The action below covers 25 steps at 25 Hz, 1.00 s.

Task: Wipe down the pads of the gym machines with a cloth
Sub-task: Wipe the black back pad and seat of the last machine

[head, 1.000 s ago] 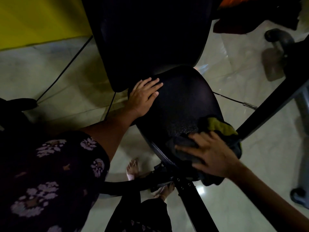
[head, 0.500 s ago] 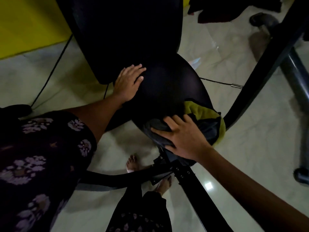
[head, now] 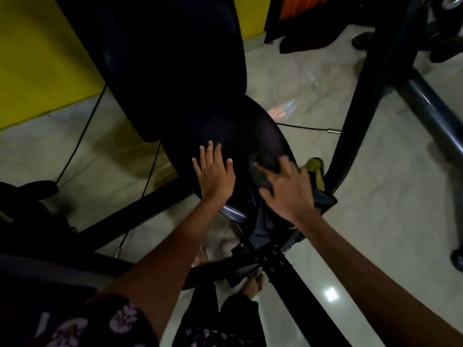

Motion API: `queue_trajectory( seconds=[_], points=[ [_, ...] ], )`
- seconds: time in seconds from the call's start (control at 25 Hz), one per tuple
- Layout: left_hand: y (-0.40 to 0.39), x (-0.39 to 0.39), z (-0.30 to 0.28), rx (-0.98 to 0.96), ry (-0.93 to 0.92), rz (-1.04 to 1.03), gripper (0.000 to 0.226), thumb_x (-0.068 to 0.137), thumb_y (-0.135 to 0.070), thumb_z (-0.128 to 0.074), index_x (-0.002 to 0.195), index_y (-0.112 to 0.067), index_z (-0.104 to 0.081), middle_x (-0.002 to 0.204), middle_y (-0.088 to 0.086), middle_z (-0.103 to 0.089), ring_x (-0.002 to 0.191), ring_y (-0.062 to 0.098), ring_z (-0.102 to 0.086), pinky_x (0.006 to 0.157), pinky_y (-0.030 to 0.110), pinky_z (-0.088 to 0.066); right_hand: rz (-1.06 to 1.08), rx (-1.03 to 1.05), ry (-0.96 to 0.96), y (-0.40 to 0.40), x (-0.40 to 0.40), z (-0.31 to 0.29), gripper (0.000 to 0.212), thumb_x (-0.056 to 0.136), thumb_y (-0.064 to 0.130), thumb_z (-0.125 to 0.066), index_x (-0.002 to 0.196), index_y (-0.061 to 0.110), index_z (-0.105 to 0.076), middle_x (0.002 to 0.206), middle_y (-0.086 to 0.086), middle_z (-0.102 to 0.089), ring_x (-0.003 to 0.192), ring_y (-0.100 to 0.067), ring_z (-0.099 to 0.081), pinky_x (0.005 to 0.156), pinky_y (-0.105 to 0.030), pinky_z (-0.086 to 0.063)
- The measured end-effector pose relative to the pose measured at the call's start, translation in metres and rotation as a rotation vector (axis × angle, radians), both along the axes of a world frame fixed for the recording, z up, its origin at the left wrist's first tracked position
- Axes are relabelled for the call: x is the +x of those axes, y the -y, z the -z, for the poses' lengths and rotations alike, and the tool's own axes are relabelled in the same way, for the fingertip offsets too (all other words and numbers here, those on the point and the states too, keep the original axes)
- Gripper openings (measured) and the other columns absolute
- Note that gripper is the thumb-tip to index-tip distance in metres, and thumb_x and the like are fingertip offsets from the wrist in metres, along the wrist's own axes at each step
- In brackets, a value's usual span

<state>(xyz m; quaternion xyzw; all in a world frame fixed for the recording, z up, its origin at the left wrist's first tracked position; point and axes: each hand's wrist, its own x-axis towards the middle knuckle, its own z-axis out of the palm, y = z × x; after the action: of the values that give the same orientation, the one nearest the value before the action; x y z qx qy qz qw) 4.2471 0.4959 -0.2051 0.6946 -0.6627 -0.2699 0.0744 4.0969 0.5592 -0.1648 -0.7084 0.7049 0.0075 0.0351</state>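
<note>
Right hand (head: 288,194): we find it pressed on a dark cloth (head: 263,176) with fingers spread and nearly straight, pinning it against the near right edge of the black seat pad (head: 250,136). We note a yellow-green part of the cloth (head: 316,169) showing past the pad's right edge, while more hangs over the near edge. Left hand (head: 215,174): released, flat on the pad near its front edge, just beside the right. We record the black back pad (head: 175,66) rising behind the seat.
</note>
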Motion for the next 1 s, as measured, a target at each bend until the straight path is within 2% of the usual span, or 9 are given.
queue_trajectory(
  seconds=[0.12,0.28,0.44,0.52,0.56,0.64,0.72,0.88,1.0],
  points=[
    [0.001,-0.020,-0.004,0.075,0.020,-0.120,0.058,0.099,-0.037,-0.037,0.150,-0.014,-0.019,0.159,0.002,-0.008,0.146,0.022,0.004,0.115,0.047,0.008,-0.204,-0.008,0.072,-0.017,-0.025,0.006,0.058,0.071,0.048,-0.044,0.125,0.035,-0.058,0.100,-0.013,-0.053,0.081,-0.033,-0.057,0.065,-0.037,-0.046],
    [0.003,-0.047,-0.004,0.117,0.133,-0.225,0.073,0.095,-0.054,-0.033,0.151,-0.014,-0.012,0.160,0.004,-0.003,0.146,0.029,0.009,0.112,0.057,0.009,0.323,0.079,0.319,0.013,-0.070,0.017,0.061,0.075,0.051,-0.037,0.132,0.037,-0.052,0.108,-0.016,-0.047,0.094,-0.040,-0.056,0.079,-0.046,-0.048],
    [0.002,-0.053,0.003,0.071,0.218,-0.237,0.079,0.091,-0.065,-0.024,0.152,-0.016,-0.008,0.160,0.005,-0.003,0.146,0.030,0.008,0.112,0.060,0.006,0.186,0.028,0.583,-0.015,-0.073,0.023,0.062,0.075,0.048,-0.039,0.133,0.031,-0.050,0.105,-0.009,-0.046,0.085,-0.026,-0.057,0.077,-0.028,-0.046],
    [0.002,-0.055,0.005,0.059,0.233,-0.240,0.080,0.090,-0.067,-0.021,0.152,-0.018,-0.007,0.160,0.005,-0.002,0.146,0.030,0.008,0.112,0.060,0.005,0.270,0.064,0.722,-0.022,-0.077,0.027,0.062,0.074,0.047,-0.042,0.134,0.030,-0.047,0.107,-0.004,-0.044,0.087,-0.021,-0.055,0.080,-0.016,-0.037],
    [0.002,-0.056,0.006,0.053,0.241,-0.242,0.080,0.089,-0.067,-0.018,0.152,-0.018,-0.008,0.160,0.005,-0.003,0.146,0.030,0.007,0.112,0.060,0.005,0.354,0.083,0.768,-0.010,-0.079,0.028,0.063,0.074,0.047,-0.041,0.134,0.030,-0.049,0.109,-0.005,-0.044,0.091,-0.023,-0.056,0.080,-0.018,-0.036],
    [0.002,-0.058,0.008,0.041,0.256,-0.248,0.082,0.086,-0.068,-0.015,0.152,-0.018,-0.010,0.159,0.005,-0.006,0.146,0.030,0.005,0.112,0.060,0.004,0.419,0.130,0.707,0.032,-0.083,0.037,0.064,0.073,0.050,-0.037,0.133,0.031,-0.052,0.116,-0.009,-0.045,0.097,-0.030,-0.057,0.083,-0.029,-0.039],
    [0.000,-0.059,0.010,0.010,0.267,-0.250,0.083,0.085,-0.068,-0.015,0.151,-0.018,-0.017,0.159,0.006,-0.012,0.146,0.031,0.000,0.112,0.060,0.002,0.313,0.177,0.579,0.081,-0.081,0.039,0.057,0.078,0.046,-0.037,0.133,0.037,-0.050,0.119,-0.013,-0.045,0.102,-0.034,-0.055,0.089,-0.038,-0.040],
    [0.003,-0.060,0.015,-0.007,0.291,-0.288,0.081,0.085,-0.067,-0.018,0.149,-0.017,-0.023,0.157,0.007,-0.019,0.146,0.032,-0.006,0.112,0.061,-0.002,0.119,0.228,0.355,0.194,-0.060,0.053,0.041,0.094,0.033,-0.046,0.134,0.045,-0.046,0.122,-0.013,-0.044,0.115,-0.034,-0.048,0.096,-0.043,-0.036],
    [0.003,-0.061,0.015,-0.009,0.316,-0.272,0.082,0.085,-0.068,-0.013,0.150,-0.018,-0.019,0.158,0.007,-0.015,0.146,0.031,-0.003,0.112,0.060,-0.001,0.044,0.303,0.389,0.256,-0.041,0.072,0.040,0.094,0.035,-0.044,0.134,0.043,-0.047,0.122,-0.014,-0.044,0.115,-0.036,-0.048,0.098,-0.044,-0.038]
  ],
)
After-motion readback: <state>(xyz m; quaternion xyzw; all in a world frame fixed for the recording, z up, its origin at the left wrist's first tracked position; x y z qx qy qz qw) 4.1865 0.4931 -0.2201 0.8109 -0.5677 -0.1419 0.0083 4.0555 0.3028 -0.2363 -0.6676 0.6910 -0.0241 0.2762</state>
